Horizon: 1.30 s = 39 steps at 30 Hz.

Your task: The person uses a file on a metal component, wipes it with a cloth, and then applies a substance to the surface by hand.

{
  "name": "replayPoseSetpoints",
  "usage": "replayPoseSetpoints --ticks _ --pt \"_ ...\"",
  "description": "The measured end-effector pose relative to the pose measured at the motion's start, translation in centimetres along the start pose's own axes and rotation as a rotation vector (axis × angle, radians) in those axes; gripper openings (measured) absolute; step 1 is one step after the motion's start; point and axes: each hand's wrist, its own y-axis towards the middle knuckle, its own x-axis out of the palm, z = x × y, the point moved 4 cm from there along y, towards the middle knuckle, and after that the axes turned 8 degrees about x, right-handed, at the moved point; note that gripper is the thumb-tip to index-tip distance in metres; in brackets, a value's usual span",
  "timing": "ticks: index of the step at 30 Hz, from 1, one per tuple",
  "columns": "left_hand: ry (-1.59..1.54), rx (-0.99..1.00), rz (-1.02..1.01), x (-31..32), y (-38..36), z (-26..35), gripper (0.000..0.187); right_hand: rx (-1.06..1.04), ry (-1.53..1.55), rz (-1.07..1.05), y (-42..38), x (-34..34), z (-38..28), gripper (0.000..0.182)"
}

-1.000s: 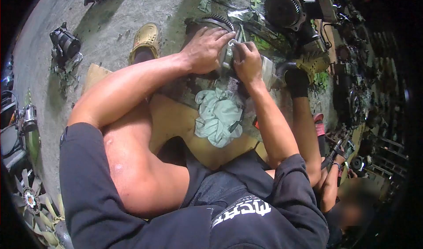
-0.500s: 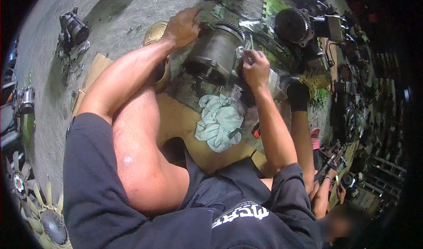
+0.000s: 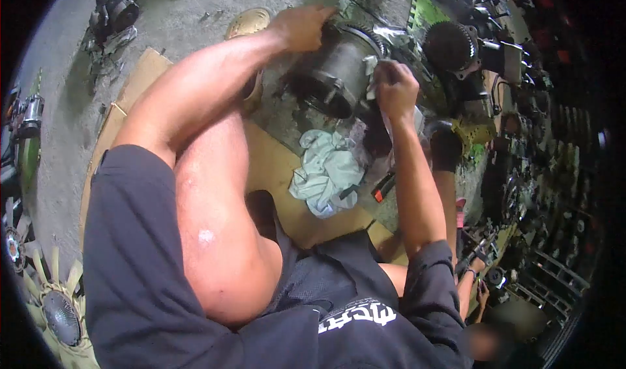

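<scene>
A dark metal cylinder (image 3: 334,65) with a toothed ring (image 3: 366,36) round its far end lies on the floor in front of me. My left hand (image 3: 301,28) reaches over its left side, fingers stretched toward the toothed end. On the other side, my right hand (image 3: 396,90) is closed, its knuckles up, close beside the ring. Whitish crumpled material (image 3: 370,72) shows at its fingers; I cannot tell what they grip. Nearer to me lies a bunched pale green cloth (image 3: 326,170), with a red and black object (image 3: 382,189) to its right.
Cardboard (image 3: 267,157) lies under my legs. A second toothed part (image 3: 450,46) stands beyond my right hand among many greasy machine parts. Another machine part (image 3: 112,10) is at far left, a bladed fan (image 3: 62,317) at lower left. Another person's hand (image 3: 479,264) shows at lower right.
The view has shifted, so the cylinder appears further right and higher. My left hand has slid along it toward the toothed end. My right hand stays closed beside the ring.
</scene>
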Motion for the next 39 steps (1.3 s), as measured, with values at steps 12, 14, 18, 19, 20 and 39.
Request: replayPoseSetpoints --ticks 12,14,18,19,20,39 --pt "-0.017 0.013 0.049 0.1 0.3 -0.6 0.067 -0.223 0.037 -0.252 -2.2 0.9 -5.0 0.012" --pt "-0.005 -0.027 -0.035 0.0 0.2 -0.3 0.071 -0.158 0.066 -0.286 -4.0 0.0 -5.5 0.014" --pt "-0.036 0.037 -0.03 0.2 0.1 -0.2 0.071 0.122 0.052 -0.228 -8.1 -2.5 -1.0 0.016" --pt "-0.013 0.029 -0.009 0.2 0.1 -0.3 0.071 0.175 0.018 -0.251 -9.4 -3.3 -0.6 0.017" --pt "0.009 0.018 0.002 0.5 -0.1 -0.5 0.07 0.204 -0.033 -0.338 -11.2 -4.2 -0.4 0.018" --pt "-0.057 0.112 -0.038 0.6 -0.6 -0.7 0.067 0.362 0.361 -0.658 -27.2 -3.9 -1.6 0.03"
